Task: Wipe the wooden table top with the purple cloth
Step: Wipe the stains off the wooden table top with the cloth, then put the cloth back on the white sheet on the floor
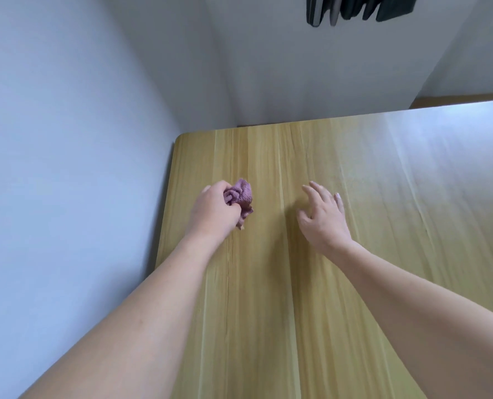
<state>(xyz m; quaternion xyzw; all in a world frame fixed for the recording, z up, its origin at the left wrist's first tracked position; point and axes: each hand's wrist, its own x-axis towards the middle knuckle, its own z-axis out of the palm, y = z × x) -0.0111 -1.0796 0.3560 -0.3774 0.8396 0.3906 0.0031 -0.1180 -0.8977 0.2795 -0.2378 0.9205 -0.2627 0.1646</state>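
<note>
Left hand [215, 210] clenched round bunched purple cloth [239, 197] near counter [354, 254] left edge; right hand [323, 214] spread, empty, beside it; unwiped wood lies mostly rightward.

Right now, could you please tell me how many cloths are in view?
1: the purple cloth is bunched in the left hand on the table. No others show.
</note>
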